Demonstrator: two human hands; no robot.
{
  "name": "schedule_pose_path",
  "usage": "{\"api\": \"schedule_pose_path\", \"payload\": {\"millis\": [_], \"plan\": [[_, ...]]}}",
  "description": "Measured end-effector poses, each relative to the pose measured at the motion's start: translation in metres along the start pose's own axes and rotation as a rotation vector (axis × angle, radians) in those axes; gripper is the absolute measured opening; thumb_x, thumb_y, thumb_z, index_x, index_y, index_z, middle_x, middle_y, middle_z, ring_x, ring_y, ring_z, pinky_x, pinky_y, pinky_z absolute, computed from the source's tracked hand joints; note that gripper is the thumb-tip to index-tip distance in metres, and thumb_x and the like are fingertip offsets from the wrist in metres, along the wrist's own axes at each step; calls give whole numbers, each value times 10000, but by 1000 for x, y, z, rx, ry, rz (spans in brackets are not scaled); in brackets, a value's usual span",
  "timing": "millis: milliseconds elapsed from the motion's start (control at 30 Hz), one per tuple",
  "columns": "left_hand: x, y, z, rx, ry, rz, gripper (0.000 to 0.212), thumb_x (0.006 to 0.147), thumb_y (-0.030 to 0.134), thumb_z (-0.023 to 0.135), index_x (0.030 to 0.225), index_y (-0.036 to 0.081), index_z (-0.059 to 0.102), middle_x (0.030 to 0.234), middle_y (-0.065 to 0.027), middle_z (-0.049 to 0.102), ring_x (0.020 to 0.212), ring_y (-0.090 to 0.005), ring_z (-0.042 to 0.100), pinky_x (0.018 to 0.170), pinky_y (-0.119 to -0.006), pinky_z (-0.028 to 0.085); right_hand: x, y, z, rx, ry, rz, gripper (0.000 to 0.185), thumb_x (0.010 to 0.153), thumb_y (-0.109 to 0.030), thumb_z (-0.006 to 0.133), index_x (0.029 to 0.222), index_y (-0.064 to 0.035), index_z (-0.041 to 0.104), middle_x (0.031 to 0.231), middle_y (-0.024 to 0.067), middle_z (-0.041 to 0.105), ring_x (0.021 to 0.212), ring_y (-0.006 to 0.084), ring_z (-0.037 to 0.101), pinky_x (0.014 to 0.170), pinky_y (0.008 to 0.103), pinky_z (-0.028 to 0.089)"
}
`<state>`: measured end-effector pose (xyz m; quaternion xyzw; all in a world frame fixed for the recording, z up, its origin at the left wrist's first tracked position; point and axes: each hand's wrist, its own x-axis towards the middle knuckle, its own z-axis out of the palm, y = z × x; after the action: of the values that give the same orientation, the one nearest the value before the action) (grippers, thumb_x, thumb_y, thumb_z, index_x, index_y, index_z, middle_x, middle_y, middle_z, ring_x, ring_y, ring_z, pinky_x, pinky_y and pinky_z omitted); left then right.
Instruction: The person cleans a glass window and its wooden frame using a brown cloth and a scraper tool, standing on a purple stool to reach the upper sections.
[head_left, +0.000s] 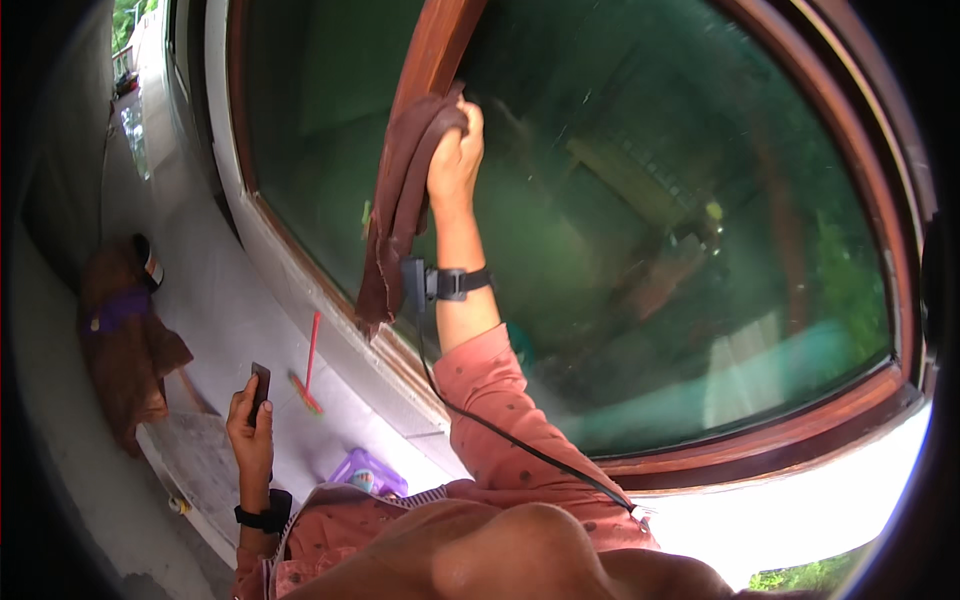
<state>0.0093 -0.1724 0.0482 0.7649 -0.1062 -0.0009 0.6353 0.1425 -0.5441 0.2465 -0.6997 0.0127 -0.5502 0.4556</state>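
Note:
My right hand (459, 150) grips a dark brown cloth (401, 172) against the wooden upright (420, 67) between two window panes. The cloth hangs down along the upright, hiding much of it. Beside that hand stretches a large dark glass pane (637, 247) with reflections in it. Lower at the left, my left hand (249, 431) is closed around a slim dark handheld object (260, 384); whether it is a phone cannot be told. Both wrists wear black straps, and a cable (525, 439) runs from the right one along the sleeve.
A red long-handled brush (307, 394) is on the pale tiled floor near a purple plastic basket (375, 469). Brown and purple cloths (124, 322) drape at the left, by a dark cylindrical container (148, 262). A pale sill (322, 322) runs below the window.

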Motion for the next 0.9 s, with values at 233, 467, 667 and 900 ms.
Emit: {"api": "schedule_pose_path", "payload": {"millis": [233,467,667,900], "plan": [[-43,-59,-14,194,-126,-172,369,910,37,535,1274,-21,543,952,-25,494,771,-88,455,652,-212,389,-144,98,-11,112,95,143,351,750,-10,351,1065,20,504,1090,191,565,1062,294,519,999,346,367],[-64,-107,4,211,-121,-481,382,916,62,539,1292,-3,530,941,-15,476,692,-67,431,554,-203,363,-319,232,-17,-31,-76,504,184,853,-102,422,992,-9,497,928,178,621,861,264,569,828,352,452],[-74,-144,3,284,-186,-387,387,905,56,532,1286,-12,526,917,-33,479,720,-88,439,586,-231,375,-440,338,-35,-428,-242,369,263,783,-119,454,1027,-40,512,995,259,628,927,461,584,826,423,479],[-89,-121,1,217,-150,-398,389,895,53,519,1276,-20,528,911,-69,490,756,-129,467,631,-256,399,-417,270,-60,681,220,1043,237,892,-111,473,1105,-56,562,921,54,614,804,188,584,718,311,497]]}}
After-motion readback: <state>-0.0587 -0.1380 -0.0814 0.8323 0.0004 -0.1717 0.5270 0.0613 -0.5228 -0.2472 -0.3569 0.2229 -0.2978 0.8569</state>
